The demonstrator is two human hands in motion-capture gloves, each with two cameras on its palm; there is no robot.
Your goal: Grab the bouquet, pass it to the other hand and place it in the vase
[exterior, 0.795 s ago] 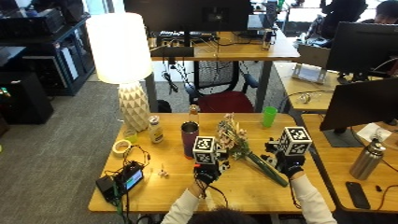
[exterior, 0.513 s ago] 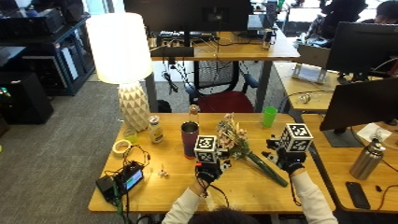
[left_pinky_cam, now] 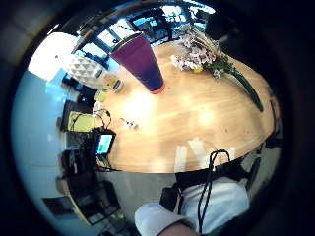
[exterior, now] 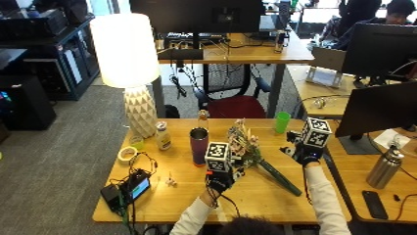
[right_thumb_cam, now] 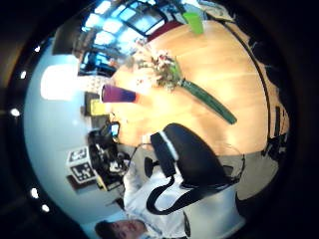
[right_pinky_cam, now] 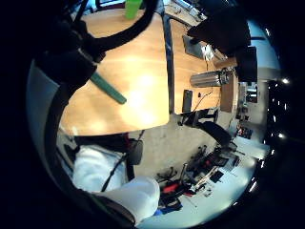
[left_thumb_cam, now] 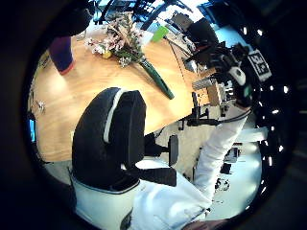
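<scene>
From the outside view, no readable writing shows; the bouquet (exterior: 251,152) lies on the worktop (exterior: 189,196) between the left hand (exterior: 220,180) and right hand (exterior: 306,155), neither holding it. In the left palm views it lies beside the purple vase (left_pinky_cam: 140,64), and that hand's thumb (left_thumb_cam: 112,139) curls over nothing. In the right thumb view its green stem wrap (right_thumb_cam: 209,101) lies free; whether the right fingers are apart I cannot tell.

bouquet (exterior: 251,154): lies on the table (exterior: 163,196), beside the vase (exterior: 198,146)
left hand (exterior: 220,179): raised near the flowers
right hand (exterior: 306,154): raised apart

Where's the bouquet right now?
In the outside view, the bouquet lies on the wooden table, just right of the purple vase, between the person's two hands.
</scene>
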